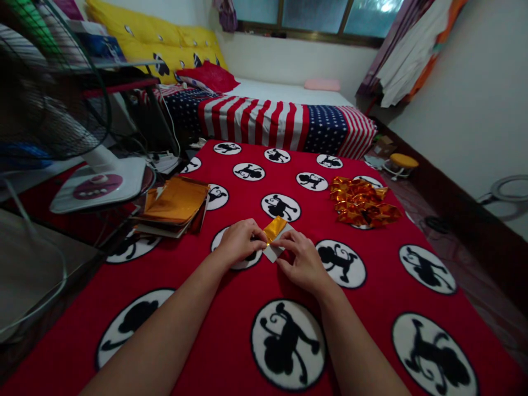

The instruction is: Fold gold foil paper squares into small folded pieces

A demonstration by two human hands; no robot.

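Note:
Between my hands is a small folded piece of gold foil paper, its shiny gold side showing above and a pale grey side along the right and bottom. My left hand pinches its left edge, fingers closed. On the other side, my right hand grips the right edge with thumb and fingers. The paper is just above or on a red cloth printed with black monkeys in white circles. Off to the left lies a stack of gold paper sheets. Several shiny folded gold foil pieces sit in a pile at the right.
A white fan base stands left of the cloth, below a wire fan guard. Beyond the far edge is a bed with a stars-and-stripes cover and a yellow cushion. A yellow-topped stool stands by the right wall.

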